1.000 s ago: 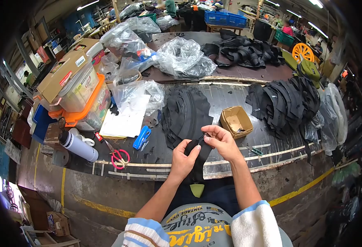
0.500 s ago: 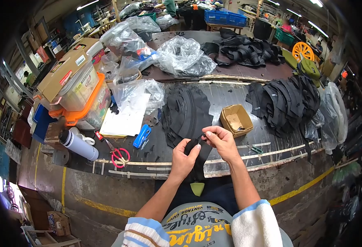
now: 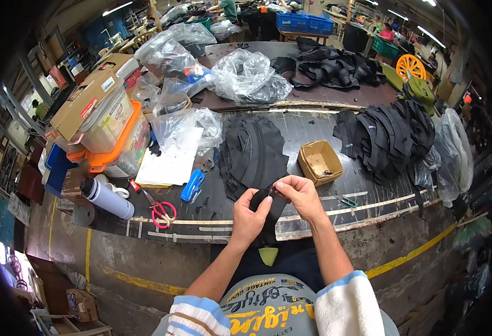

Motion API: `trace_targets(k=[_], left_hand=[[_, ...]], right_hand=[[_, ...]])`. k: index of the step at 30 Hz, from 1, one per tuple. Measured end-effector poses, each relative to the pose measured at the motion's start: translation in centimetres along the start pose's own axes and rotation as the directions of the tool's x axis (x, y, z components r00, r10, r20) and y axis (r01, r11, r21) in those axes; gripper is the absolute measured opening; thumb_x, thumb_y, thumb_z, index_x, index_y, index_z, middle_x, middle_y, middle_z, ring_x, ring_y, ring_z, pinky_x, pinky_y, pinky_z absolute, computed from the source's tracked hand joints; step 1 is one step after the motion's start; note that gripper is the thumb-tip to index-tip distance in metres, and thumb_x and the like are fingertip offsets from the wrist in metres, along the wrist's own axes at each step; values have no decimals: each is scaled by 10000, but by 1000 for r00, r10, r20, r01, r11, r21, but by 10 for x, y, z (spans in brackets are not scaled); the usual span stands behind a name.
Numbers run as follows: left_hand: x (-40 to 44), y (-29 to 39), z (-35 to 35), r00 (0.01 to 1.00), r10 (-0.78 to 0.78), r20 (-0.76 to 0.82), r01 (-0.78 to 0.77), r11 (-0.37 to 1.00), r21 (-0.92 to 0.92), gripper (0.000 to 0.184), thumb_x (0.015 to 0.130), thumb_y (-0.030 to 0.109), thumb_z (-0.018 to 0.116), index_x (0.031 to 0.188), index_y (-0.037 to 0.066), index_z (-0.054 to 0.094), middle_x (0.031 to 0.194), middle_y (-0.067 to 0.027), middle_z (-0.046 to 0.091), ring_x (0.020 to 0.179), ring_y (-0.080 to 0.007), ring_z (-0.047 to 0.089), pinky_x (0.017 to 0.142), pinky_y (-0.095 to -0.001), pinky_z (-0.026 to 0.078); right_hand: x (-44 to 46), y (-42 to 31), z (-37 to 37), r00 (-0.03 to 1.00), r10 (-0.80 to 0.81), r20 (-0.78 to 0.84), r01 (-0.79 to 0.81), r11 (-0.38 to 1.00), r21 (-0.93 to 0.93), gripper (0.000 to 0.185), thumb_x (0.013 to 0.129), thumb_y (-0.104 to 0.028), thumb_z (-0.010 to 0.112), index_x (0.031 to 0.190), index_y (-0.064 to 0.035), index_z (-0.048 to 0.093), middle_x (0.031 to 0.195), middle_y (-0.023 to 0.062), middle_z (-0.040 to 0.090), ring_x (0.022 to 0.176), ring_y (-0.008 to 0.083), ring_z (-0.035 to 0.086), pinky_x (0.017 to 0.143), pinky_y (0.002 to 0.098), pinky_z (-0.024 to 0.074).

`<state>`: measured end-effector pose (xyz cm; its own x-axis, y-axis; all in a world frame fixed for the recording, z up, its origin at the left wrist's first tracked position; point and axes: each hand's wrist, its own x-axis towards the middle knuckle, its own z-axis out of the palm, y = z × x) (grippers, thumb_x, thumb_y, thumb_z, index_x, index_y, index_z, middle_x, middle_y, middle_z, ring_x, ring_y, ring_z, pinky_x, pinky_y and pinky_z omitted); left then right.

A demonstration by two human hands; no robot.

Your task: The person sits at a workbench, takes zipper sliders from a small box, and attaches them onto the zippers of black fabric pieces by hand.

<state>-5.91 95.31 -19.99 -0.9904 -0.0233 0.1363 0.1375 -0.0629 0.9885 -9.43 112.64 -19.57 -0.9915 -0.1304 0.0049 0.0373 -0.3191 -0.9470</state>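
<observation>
My left hand (image 3: 250, 217) is closed around a black fabric strip (image 3: 273, 219), its thumb on top. The strip hangs down over the table's front edge towards my lap. At the strip's upper end my right hand (image 3: 301, 197) pinches, fingertips almost touching the left ones; any small part between them is too small to make out. Just beyond the hands lies a stack of curved black zipper pieces (image 3: 251, 151). To the right of it stands an open cardboard box (image 3: 320, 178) with a few small bits inside.
Pink-handled scissors (image 3: 163, 214), a blue stapler (image 3: 193, 186), papers (image 3: 173, 159) and a bottle (image 3: 108, 197) lie at left. Green thread snips (image 3: 349, 201) are near the right front edge. More black pieces (image 3: 377, 140) are heaped at right, plastic bags (image 3: 248, 75) behind.
My right hand's fingertips have come slightly down and closer to the left hand at the strip's end. My left hand keeps its grip in place.
</observation>
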Motion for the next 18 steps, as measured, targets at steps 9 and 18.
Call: trace_targets(k=[9,18], left_hand=[[0,-2,1,1000,26,-5,-26,999,41,82,939,93,700,926,29,650,760,18,611,656,-73,477,611,-226,422],[-2,-14,4,995,-53,-85,40,988,-146,89,932,93,710,946,30,649,771,24,610,665,-73,475,618,-223,420]], right_hand=[[2,0,-11,997,18,80,-7,991,-135,117,972,-78,734,1010,26,774,792,22,709,665,38,548,600,159,416],[-8,-2,1,997,1,84,11,990,-143,142,945,-51,751,1058,31,776,813,13,715,689,25,549,620,151,415]])
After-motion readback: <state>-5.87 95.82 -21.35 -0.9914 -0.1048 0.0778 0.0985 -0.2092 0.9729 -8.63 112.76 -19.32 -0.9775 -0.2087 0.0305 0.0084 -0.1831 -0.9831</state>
